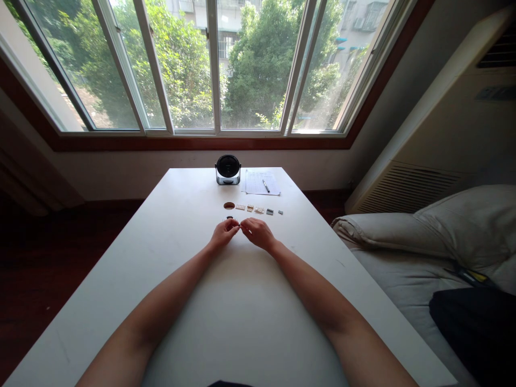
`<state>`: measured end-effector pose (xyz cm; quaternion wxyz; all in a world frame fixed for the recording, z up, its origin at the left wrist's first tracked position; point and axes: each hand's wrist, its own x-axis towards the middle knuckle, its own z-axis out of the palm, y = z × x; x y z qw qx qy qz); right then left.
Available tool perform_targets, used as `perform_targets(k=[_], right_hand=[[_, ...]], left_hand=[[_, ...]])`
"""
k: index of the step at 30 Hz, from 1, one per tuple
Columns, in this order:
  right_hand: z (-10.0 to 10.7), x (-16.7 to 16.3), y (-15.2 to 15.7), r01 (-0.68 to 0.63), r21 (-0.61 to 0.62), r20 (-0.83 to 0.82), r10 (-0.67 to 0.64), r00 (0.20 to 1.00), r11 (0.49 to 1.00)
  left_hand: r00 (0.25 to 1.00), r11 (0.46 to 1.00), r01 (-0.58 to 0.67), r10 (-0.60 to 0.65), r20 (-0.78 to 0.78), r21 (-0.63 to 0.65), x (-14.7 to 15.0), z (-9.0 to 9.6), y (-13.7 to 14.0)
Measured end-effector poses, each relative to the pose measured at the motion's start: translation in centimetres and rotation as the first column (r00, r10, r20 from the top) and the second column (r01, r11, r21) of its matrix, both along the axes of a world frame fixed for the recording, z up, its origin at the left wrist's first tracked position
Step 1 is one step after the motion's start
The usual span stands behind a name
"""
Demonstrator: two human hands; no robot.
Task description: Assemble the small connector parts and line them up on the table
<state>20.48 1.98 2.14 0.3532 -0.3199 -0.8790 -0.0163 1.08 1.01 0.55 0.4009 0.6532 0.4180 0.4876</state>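
Over the far part of the white table [177, 226], my left hand [224, 233] and my right hand [258, 233] meet fingertip to fingertip. Both are closed in a pinch, and whatever lies between the fingertips is too small to make out. Just behind my left hand a small dark object [229, 217] partly shows. Beyond it sits a brown round piece [229, 206]. A row of small parts runs rightward from there: beige pieces [241, 207], tan pieces [250, 208], pale pieces [259, 210], dark pieces [270, 212] and a smaller dark group [280, 212].
A small black fan [228, 169] stands at the table's far edge. Beside it a sheet of paper [260, 184] lies with a pen [266, 186] on it. To the right are a sofa [403, 236] and an air conditioner [423, 156]; a window [215, 70] is ahead.
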Motion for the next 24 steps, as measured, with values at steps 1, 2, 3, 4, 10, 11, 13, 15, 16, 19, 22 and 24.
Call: perform_targets(k=[1,2,3,4,10,11,13,15,16,19,22,24], right_hand=[[-0.01,-0.01,0.0,0.0,0.004,-0.001,0.0,1.0,1.0],[-0.03,-0.01,0.0,-0.003,0.008,-0.003,0.003,1.0,1.0],[-0.06,-0.02,0.02,-0.006,0.013,-0.007,0.006,1.0,1.0],[-0.09,-0.02,0.03,-0.009,0.018,-0.012,0.009,1.0,1.0],[-0.23,-0.03,0.17,-0.006,0.036,-0.001,0.006,1.0,0.999],[-0.21,-0.03,0.17,-0.005,0.037,0.001,0.005,1.0,0.999],[-0.16,-0.03,0.14,-0.008,0.036,-0.003,0.008,1.0,0.999],[-0.11,-0.03,0.09,-0.014,0.029,-0.011,0.015,1.0,0.999],[-0.09,-0.03,0.07,-0.017,0.023,-0.013,0.017,1.0,1.0],[-0.03,-0.05,0.0,-0.014,0.007,-0.009,0.014,1.0,1.0],[0.09,-0.09,-0.08,-0.006,-0.006,0.001,0.006,1.0,1.0],[0.2,-0.11,-0.14,-0.005,-0.01,0.005,0.005,1.0,1.0]], left_hand=[[1.0,1.0,0.005,-0.005,0.007,-0.002,-0.01,-0.01,0.03],[1.0,1.0,0.012,-0.012,0.016,-0.005,-0.02,-0.02,0.06],[1.0,1.0,0.017,-0.016,0.025,-0.008,-0.04,-0.02,0.09],[0.999,1.0,0.019,-0.018,0.032,-0.011,-0.07,-0.03,0.11],[0.999,0.999,0.018,-0.017,0.029,-0.035,-0.15,0.04,0.14],[0.999,0.999,0.021,-0.02,0.029,-0.04,-0.14,0.05,0.15],[0.999,0.999,0.015,-0.013,0.035,-0.048,-0.1,0.02,0.18],[0.999,0.999,-0.003,0.005,0.044,-0.047,-0.04,-0.06,0.19],[0.999,0.999,-0.015,0.017,0.049,-0.041,-0.01,-0.11,0.19],[0.998,0.999,-0.032,0.033,0.049,-0.014,0.05,-0.2,0.13],[0.999,1.0,-0.029,0.029,0.03,0.003,0.06,-0.08,0.0],[1.0,1.0,-0.015,0.015,0.016,0.0,0.03,0.08,-0.09]])
